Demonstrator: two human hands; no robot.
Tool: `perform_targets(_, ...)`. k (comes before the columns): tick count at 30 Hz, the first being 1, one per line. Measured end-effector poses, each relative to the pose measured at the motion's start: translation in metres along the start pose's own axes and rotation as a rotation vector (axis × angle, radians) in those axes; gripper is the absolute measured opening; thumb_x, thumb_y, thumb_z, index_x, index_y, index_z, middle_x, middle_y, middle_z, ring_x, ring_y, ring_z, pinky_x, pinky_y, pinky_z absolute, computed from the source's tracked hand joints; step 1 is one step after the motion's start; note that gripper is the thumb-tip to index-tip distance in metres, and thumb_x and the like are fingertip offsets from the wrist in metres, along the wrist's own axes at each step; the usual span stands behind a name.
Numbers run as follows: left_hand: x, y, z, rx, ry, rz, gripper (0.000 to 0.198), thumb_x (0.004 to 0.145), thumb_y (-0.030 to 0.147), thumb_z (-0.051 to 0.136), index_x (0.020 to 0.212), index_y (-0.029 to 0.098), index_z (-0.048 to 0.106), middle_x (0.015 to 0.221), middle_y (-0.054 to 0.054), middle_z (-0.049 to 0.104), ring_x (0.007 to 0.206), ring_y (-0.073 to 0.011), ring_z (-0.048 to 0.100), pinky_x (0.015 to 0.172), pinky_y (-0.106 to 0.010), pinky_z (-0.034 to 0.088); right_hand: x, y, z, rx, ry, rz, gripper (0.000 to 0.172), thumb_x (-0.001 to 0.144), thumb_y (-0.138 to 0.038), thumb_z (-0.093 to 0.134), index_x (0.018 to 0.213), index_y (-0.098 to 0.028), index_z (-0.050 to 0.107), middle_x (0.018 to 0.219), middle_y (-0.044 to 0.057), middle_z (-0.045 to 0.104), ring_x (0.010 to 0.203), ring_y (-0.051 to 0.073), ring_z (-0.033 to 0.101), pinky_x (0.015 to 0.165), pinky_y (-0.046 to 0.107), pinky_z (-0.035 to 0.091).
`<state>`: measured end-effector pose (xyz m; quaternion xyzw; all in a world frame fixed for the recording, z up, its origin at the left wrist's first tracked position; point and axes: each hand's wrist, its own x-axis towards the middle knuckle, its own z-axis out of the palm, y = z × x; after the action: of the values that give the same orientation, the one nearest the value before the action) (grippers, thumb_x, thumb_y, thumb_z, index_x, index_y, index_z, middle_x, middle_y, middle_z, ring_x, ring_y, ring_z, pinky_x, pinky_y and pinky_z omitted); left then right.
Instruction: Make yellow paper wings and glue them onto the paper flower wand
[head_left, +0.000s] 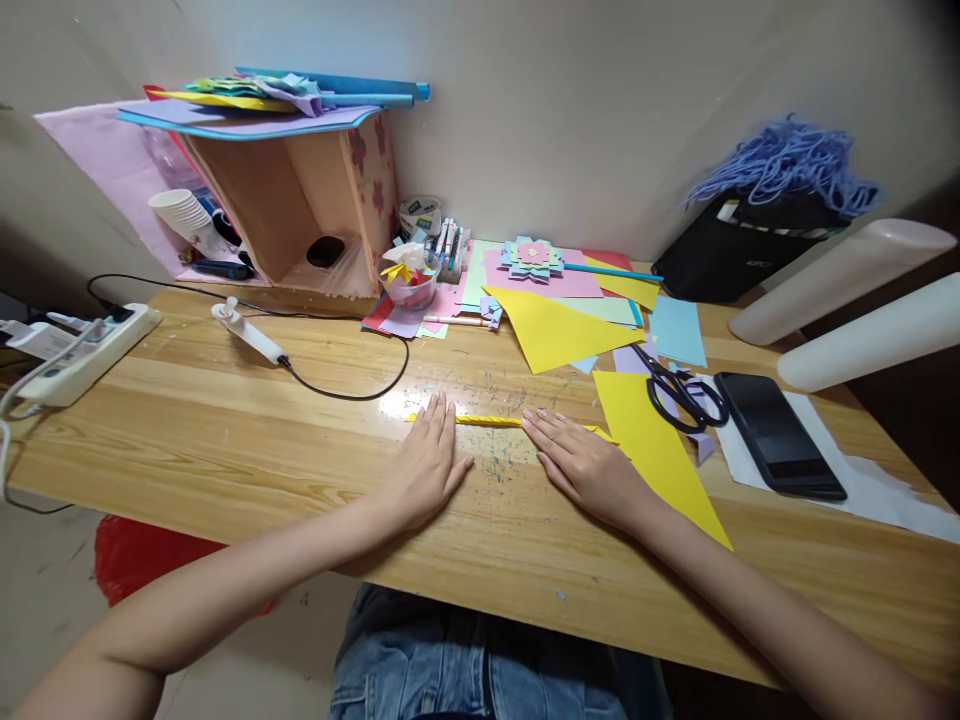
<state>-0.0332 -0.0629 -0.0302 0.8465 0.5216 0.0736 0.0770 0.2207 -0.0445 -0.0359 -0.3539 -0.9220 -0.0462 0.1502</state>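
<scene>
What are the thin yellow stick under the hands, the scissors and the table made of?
Yellow stick: probably matte rolled paper, since slanting lines cross it and its color matches the yellow sheet.
Scissors: handles perhaps black plastic or coated metal, judging by their smooth, dark look.
Table: wood or wood-look, slightly glossy, showing streaky grain and soft glare.

Yellow paper strip (pixel 489 421): partly hidden beneath left hand (pixel 429 465) and right hand (pixel 585 460).
Nearer white tube (pixel 877 335): cut off at right edge.
Dark flecks (pixel 496 462): too small to identify.

One yellow tube (pixel 489 421); two white rolls (pixel 836 285) (pixel 874 335); one black phone (pixel 780 435)
</scene>
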Motion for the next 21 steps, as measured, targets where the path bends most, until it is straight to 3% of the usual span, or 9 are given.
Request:
perform_targets(7,0.004,0.003,-0.016,0.082,-0.074,-0.022,0.072,0.090,0.048,0.034,0.134,-0.009,0.031,0.142,-0.033,0.026,0.136,-0.0362,0.020,0.108,-0.048,0.029,0.003,0.000,-0.003,0.050,0.004,0.023,0.041,0.091,-0.016,0.040,0.130,-0.013,0.049,0.130,0.012,0.055,0.120,0.023,0.052,0.100,0.044,0.046)
perform_targets(10,0.016,0.013,-0.025,0.131,-0.025,-0.045,0.064,0.092,0.041,0.035,0.129,-0.012,0.036,0.138,-0.034,0.033,0.134,-0.0363,0.027,0.107,-0.048,0.030,0.010,0.002,-0.005,0.064,0.044,0.047,0.035,0.091,-0.016,0.042,0.123,-0.017,0.057,0.123,0.009,0.061,0.114,0.021,0.058,0.098,0.041,0.049)
perform_targets(12,0.028,0.024,-0.029,0.160,0.053,0.018,0.054,0.092,0.030,0.034,0.129,-0.009,0.038,0.139,-0.030,0.036,0.135,-0.0338,0.027,0.108,-0.047,0.028,0.016,0.003,-0.005,0.046,0.079,0.052,0.030,0.091,-0.016,0.044,0.113,-0.017,0.063,0.114,0.007,0.067,0.106,0.021,0.062,0.094,0.039,0.051)
perform_targets(14,0.041,0.036,-0.030,0.157,0.087,0.189,0.044,0.092,0.022,0.032,0.127,-0.002,0.045,0.139,-0.024,0.041,0.133,-0.0296,0.032,0.108,-0.045,0.027,0.022,0.002,-0.006,0.023,0.100,0.053,0.025,0.090,-0.016,0.046,0.104,-0.016,0.067,0.105,0.007,0.070,0.098,0.021,0.064,0.087,0.037,0.053)
perform_targets(17,0.060,0.048,-0.031,0.108,-0.010,0.327,0.032,0.090,0.017,0.036,0.100,0.007,0.064,0.111,-0.017,0.063,0.111,-0.0258,0.054,0.097,-0.040,0.039,0.029,0.001,-0.005,-0.007,0.103,0.070,0.018,0.088,-0.018,0.051,0.089,-0.014,0.068,0.090,0.008,0.071,0.083,0.021,0.064,0.072,0.033,0.052)
perform_targets(19,0.070,0.050,-0.033,0.070,-0.091,0.268,0.028,0.086,0.016,0.042,0.080,0.011,0.068,0.088,-0.013,0.068,0.090,-0.0245,0.061,0.081,-0.037,0.046,0.031,0.002,-0.005,-0.041,0.103,0.075,0.019,0.088,-0.018,0.051,0.078,-0.014,0.067,0.080,0.007,0.069,0.074,0.019,0.061,0.064,0.031,0.049)
perform_targets(21,0.079,0.048,-0.034,0.018,-0.132,0.172,0.026,0.084,0.017,0.045,0.074,0.013,0.069,0.082,-0.012,0.068,0.078,-0.0237,0.062,0.069,-0.034,0.046,0.031,0.004,-0.005,-0.074,0.093,0.043,0.021,0.088,-0.016,0.050,0.074,-0.014,0.065,0.075,0.007,0.067,0.071,0.018,0.058,0.062,0.030,0.045)
